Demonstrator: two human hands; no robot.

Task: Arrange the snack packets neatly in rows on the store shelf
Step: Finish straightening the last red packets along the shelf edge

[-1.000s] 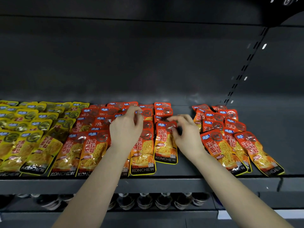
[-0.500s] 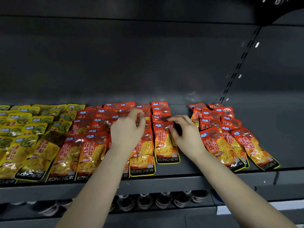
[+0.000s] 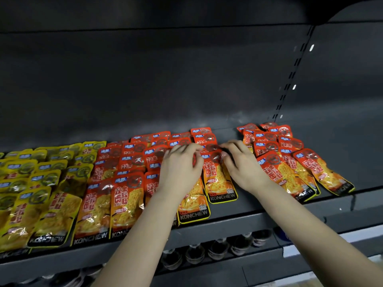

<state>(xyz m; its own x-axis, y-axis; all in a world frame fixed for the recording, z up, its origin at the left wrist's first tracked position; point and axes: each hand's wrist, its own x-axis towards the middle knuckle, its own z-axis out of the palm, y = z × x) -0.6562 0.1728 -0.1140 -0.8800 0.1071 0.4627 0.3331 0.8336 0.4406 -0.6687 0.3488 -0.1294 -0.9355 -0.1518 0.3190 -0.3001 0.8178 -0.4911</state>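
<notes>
**Hands at middle orange rows**

Pinches top edge of orange packet [image 3: 219, 181] with right hand [image 3: 242, 168], fingers curled narrow; flat on shelf [image 3: 238, 224], just left of that hand. Covers neighbouring orange row [image 3: 193, 208] with left hand [image 3: 180, 168], fingers curled; cannot tell whether gripping. Yellow packets [image 3: 41, 183] well apart, leftward.

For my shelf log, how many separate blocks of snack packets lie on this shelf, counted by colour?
Yellow foil snack packets: 1 block
Orange-red foil snack packets: 2 blocks, a large one and a smaller one at the right end
Total: 3 blocks
</notes>
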